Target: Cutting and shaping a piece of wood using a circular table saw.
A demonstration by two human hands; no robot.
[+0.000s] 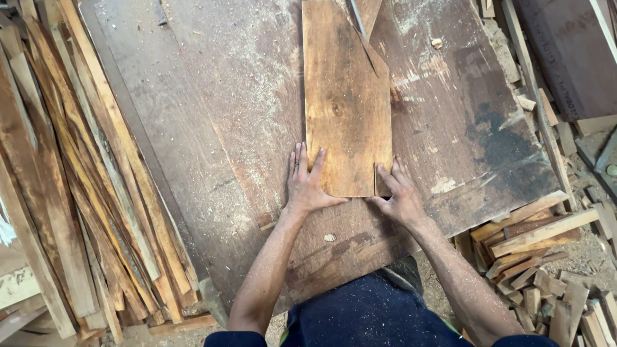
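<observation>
A brown wooden board (pixel 347 96) lies lengthwise on a large dusty work table (pixel 212 128), with a saw cut running into it from the far end and a short cut at its near right corner. My left hand (pixel 308 183) rests flat with spread fingers on the board's near left corner. My right hand (pixel 398 196) presses on the near right corner, fingers spread beside the narrow cut strip. Both hands lie on the wood without gripping it.
A heap of long thin wood strips (pixel 77 193) fills the left side. Short offcut blocks (pixel 546 270) are piled at the lower right. Sawdust covers the table. A dark panel (pixel 572 51) lies at the top right.
</observation>
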